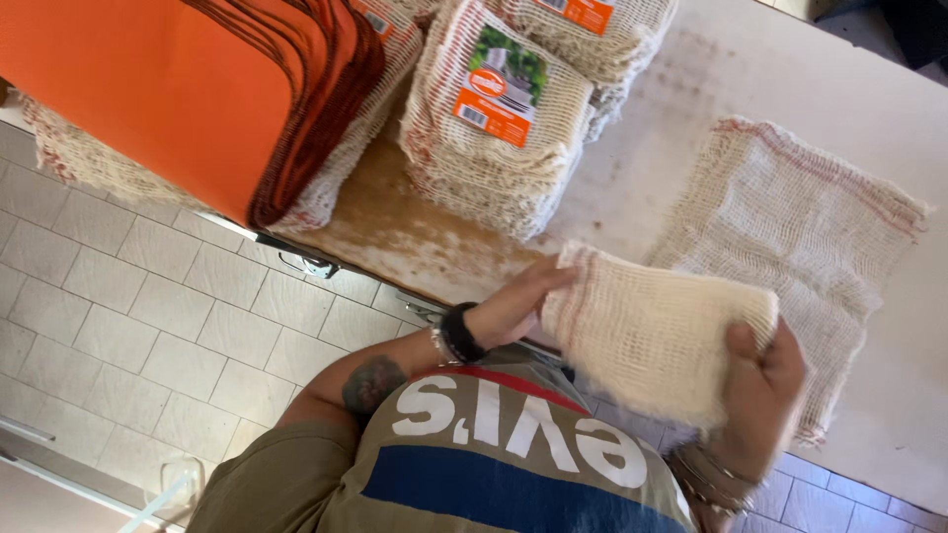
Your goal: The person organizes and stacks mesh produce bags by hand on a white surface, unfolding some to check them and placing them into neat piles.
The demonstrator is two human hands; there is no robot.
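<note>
Worktable (790,69), folded mesh cloth (652,341) in both hands

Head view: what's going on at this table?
A person holds a folded cream mesh cloth in both hands: left hand at one end, right hand gripping the other. It is lifted above the table, partly over another cloth lying flat. Stacks of packaged cloths and an orange pile sit farther along.
</note>
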